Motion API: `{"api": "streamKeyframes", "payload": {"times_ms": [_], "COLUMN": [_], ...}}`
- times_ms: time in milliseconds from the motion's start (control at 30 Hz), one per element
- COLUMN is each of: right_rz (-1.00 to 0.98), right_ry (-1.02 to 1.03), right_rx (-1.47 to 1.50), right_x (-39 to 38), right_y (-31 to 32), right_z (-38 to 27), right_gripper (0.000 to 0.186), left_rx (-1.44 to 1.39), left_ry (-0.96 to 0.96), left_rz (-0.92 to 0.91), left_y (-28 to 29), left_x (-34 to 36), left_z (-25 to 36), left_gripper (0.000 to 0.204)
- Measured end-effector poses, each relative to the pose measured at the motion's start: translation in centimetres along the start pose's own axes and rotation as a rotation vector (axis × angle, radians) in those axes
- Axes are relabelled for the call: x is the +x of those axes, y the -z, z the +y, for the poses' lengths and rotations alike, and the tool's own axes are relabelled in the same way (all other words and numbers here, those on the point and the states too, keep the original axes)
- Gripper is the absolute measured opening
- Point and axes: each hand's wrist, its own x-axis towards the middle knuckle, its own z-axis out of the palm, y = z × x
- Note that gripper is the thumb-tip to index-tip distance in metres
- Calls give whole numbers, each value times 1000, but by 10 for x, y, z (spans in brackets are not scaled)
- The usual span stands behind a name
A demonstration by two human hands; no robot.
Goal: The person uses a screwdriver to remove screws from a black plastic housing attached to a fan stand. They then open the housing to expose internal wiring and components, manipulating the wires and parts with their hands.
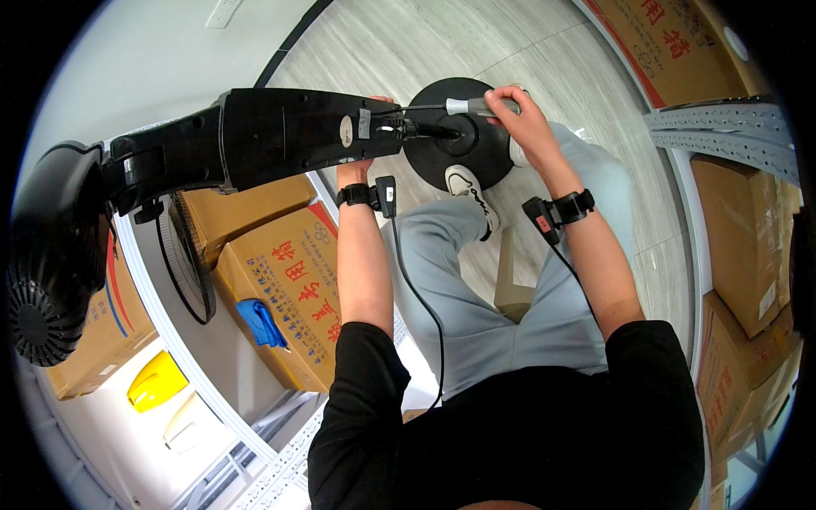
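My right hand (518, 123) grips a screwdriver (466, 106) with a grey handle, its shaft lying horizontally toward the end of a long black housing (297, 136). My left hand (354, 168) holds that housing from beneath, most of its fingers hidden behind it. The housing joins a black fan-like head (51, 255) with a ribbed round end at the left. At its right end a black pole runs toward a round black base (433, 157) on the floor by my feet. Straps with small black boxes and cables are on both wrists.
Shelving (714, 119) with cardboard boxes (735, 238) stands at the right. On the left are more boxes (297, 340), a wire fan grille (191, 263), a blue cloth (259, 321) and a yellow plastic piece (157, 378). A pale wall (161, 51) borders the floor (357, 47).
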Motion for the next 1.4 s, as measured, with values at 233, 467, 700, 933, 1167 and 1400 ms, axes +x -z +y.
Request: {"api": "streamKeyframes", "payload": {"times_ms": [233, 467, 700, 933, 1167, 1400], "right_rz": [66, 81, 105, 49, 99, 140], "right_ry": [218, 111, 110, 111, -10, 175], "right_rx": [-30, 76, 124, 77, -158, -162], "right_x": [5, -1, -1, -1, -6, -11], "right_y": [8, 16, 21, 9, 1, -3], "right_z": [16, 5, 4, 9, 11, 6], "right_gripper": [33, 32, 35, 32, 26, 26], "left_rx": [21, 8, 47, 46, 33, 19], "left_ry": [-16, 6, 7, 11, 8, -5], "left_rz": [12, 18, 31, 3, -21, -70], "left_y": [0, -2, -2, -1, -1, -5], "left_x": [1, -1, 0, -3, -4, 1], "left_z": [-1, 1, 1, 4, 5, 7], "left_gripper": [57, 53, 55, 56, 57, 57]}}
